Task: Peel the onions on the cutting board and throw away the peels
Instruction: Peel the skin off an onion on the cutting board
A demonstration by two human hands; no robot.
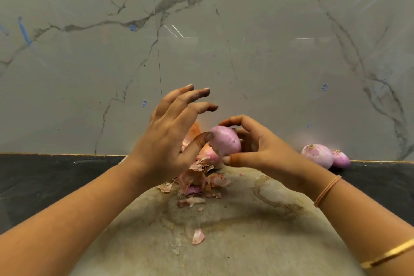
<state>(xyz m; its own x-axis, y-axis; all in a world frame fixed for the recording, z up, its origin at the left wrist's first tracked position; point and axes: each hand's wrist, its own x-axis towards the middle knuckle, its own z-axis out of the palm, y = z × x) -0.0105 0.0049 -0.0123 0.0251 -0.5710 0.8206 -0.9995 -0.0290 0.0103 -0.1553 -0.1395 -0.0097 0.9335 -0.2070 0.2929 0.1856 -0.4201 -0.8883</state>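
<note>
Two peeled onions lie well to the right of the grip, off the board on the dark countertop against the marble wall — set aside there, I judge, to keep finished bulbs clear of the waste. The right hand holds a pink onion in the air. Its fingers curl over the top and far side and its thumb presses underneath, so the bulb's bare left end is offered to the other hand. The left hand has its fingers spread and lifted, gripping nothing. Only its thumb tip touches the onion's left end, probably feeling for a last flake of skin. Directly below the grip sits the heap of peels on the round cutting board — working above the heap lets scraps fall in one place. One stray peel lies nearer the person, apart from the heap. Behind the left hand an orange-skinned onion shows partly, seemingly unpeeled. The held bulb looks clean, so its peeling seems nearly done; the peels are not yet thrown away.
</note>
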